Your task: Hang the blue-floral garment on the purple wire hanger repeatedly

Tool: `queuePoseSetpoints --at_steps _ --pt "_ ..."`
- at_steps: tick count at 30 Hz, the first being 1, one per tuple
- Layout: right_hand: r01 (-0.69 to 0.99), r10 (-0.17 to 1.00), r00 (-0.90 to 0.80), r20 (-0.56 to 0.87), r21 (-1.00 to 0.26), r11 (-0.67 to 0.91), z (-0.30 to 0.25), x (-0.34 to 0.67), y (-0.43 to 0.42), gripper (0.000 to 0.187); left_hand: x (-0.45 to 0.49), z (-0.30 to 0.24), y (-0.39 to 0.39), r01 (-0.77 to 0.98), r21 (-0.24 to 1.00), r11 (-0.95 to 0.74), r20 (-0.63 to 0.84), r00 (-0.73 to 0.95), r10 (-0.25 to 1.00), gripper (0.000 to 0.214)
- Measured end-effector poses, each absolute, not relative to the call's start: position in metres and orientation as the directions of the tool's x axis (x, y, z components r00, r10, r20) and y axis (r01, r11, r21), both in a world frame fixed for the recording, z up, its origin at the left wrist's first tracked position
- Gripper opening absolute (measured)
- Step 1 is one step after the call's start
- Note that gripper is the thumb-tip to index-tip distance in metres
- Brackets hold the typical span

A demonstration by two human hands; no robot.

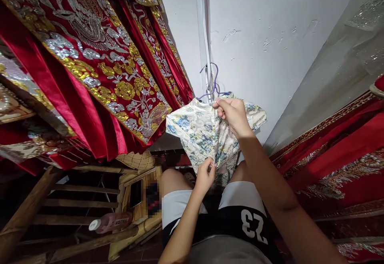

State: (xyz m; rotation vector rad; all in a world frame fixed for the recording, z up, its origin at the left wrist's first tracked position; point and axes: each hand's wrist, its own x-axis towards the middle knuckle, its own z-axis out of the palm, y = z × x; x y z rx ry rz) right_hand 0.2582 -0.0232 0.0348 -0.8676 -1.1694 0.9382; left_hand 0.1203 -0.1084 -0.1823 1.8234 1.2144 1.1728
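At centre frame the right hand [232, 116] is pinching the collar of the floral garment [201, 134] on its purple hanger [213, 84], while the left hand [205, 174], fingers closed, is gripping the hem below; pulling gently downward should be smoothing it.

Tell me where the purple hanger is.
The purple hanger is at the centre of the head view, against the white wall, atop the floral garment, just above the right hand.
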Motion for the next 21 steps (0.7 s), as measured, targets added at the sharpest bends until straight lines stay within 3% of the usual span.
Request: queuePoseSetpoints --at_steps 4,6,9,13,16,18,21 --pt "-0.137 0.941 0.081 0.327 -0.932 0.336 0.023 0.251 -0.035 0.013 0.115 -0.156 -0.092 0.297 0.851 -0.433 0.418 0.117 0.901 0.01" --pt "-0.151 0.946 0.075 0.316 -0.934 0.324 0.014 0.25 -0.041 0.012 0.111 -0.123 -0.077 0.24 0.814 -0.528 0.537 0.035 0.843 0.02" --pt "-0.125 0.936 0.065 0.346 -0.928 0.352 0.01 0.251 -0.047 0.012 0.106 -0.056 -0.048 0.315 0.633 -0.707 0.751 -0.029 0.66 0.032" --pt "-0.051 0.888 0.103 0.449 -0.889 0.455 0.012 0.253 -0.043 0.013 0.107 0.019 -0.023 0.44 0.368 -0.819 0.831 0.24 0.502 0.019" --pt "0.007 0.859 0.192 0.475 -0.876 0.483 0.0 0.255 -0.031 0.018 0.112 0.047 -0.022 0.485 0.266 -0.833 0.826 0.331 0.456 0.017" --pt "0.078 0.874 0.191 0.448 -0.894 0.441 -0.02 0.256 -0.025 0.023 0.105 0.055 -0.022 0.478 0.293 -0.828 0.858 0.252 0.448 0.015" --pt "0.178 0.917 0.158 0.365 -0.924 0.337 -0.056 0.258 -0.03 0.027 0.07 0.047 -0.01 0.355 0.49 -0.796 0.864 -0.073 0.499 0.013"
